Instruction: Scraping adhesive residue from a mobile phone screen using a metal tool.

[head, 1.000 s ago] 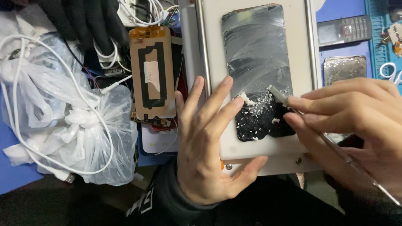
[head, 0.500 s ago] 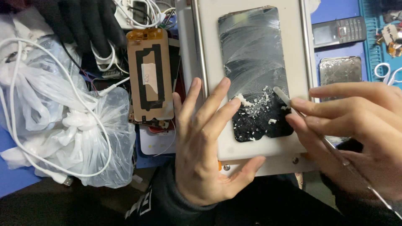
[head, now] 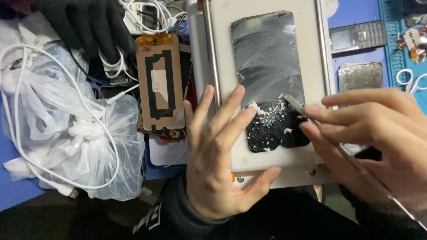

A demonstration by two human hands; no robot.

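Screens and packages on the table

Smeared dark phone screen [head: 267, 71] centre on white plate [head: 307, 53]; grey keypad phone [head: 358, 36] top right; clear plastic bag [head: 66, 133] left.

A left hand [head: 218, 164] lies flat, fingers spread, on a white plate [head: 267, 160], its fingertips touching the edge of a dark phone screen [head: 269, 80] smeared with grey streaks. White crumbs of residue [head: 271, 113] sit on the screen's lower part. The right hand [head: 378, 142] pinches a thin metal scraper [head: 298, 106], blade tip on the screen among the crumbs. Left of the plate lie a tan phone frame [head: 160, 86], a clear plastic bag [head: 66, 133] and white cables [head: 26, 111].
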